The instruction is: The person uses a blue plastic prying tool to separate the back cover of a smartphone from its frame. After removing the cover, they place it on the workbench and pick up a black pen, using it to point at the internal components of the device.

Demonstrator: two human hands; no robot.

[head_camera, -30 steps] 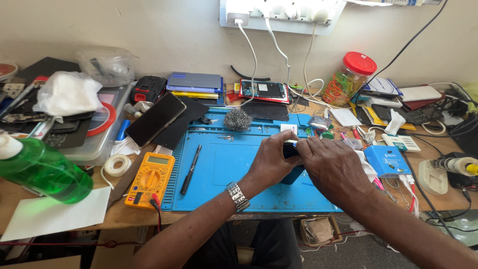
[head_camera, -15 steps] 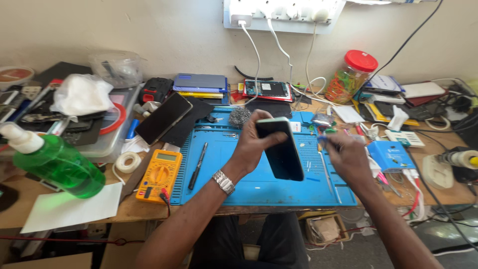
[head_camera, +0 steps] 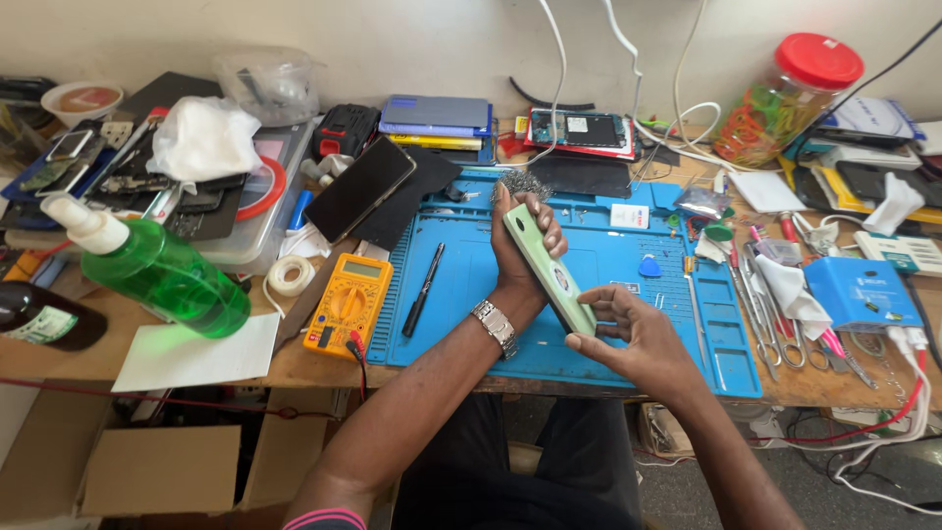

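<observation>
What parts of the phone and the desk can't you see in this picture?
- Head view: the screen side of the green phone faces away, and the left hand covers its upper part.
- Its lower end sits behind the right hand.
- The red-lidded jar holds things too small to tell.
- The dark bottle is cut off by the left edge.

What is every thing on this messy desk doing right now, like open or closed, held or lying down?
Green phone: held edge-up over the blue mat by both hands.
Left hand: wrapped around the phone's upper part.
Right hand: fingers on its lower end.
Red-lidded jar: closed, upright.
Green spray bottle: tilted, near the camera.
Yellow multimeter: lying flat.
Black pen: lying on the mat.
</observation>
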